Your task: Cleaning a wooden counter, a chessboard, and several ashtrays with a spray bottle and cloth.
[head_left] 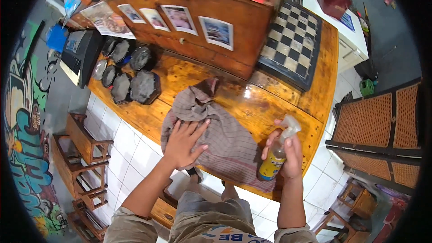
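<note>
A grey-brown checked cloth [229, 137] lies bunched on the wooden table [150, 110], its near edge reaching the table's front. My left hand [185, 140] presses flat on the cloth with fingers spread. In my right hand [291, 155] is a spray bottle [272, 164] with a yellow and blue label and a whitish trigger head. The fingers wrap around the bottle's neck and upper body. It is held upright or slightly tilted, over the right part of the cloth.
Several dark octagonal pads [145, 87] stand at the table's left, beside a keyboard [80, 60]. A checkered board [292, 40] lies at the back right. Behind the table top rises a wooden panel [243, 22] with photos. Wooden stools [81, 153] stand on the left floor; a woven screen [366, 123] is right.
</note>
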The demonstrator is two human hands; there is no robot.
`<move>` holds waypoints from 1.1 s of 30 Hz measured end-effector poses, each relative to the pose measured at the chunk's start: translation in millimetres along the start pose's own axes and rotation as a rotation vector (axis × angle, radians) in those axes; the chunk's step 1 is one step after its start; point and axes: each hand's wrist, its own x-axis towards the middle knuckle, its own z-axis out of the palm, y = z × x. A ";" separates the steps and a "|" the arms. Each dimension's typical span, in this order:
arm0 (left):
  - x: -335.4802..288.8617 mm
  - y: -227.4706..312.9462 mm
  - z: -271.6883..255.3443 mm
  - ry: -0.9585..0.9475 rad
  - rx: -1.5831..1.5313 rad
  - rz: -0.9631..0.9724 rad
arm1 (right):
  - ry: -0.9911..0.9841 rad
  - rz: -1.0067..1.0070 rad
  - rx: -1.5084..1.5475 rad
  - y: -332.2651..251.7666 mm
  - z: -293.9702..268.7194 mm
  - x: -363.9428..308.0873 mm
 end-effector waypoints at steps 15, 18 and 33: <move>-47.8 -131.5 -32.0 -0.156 -0.058 0.195 | 0.303 -0.250 -0.034 66.9 120.9 70.7; -47.3 -134.7 -27.2 -0.115 -0.023 0.224 | 0.436 -0.398 -0.207 71.0 129.1 74.9; 73.5 -32.3 8.9 0.096 -0.125 0.249 | 0.574 -0.466 -0.235 80.5 111.9 13.6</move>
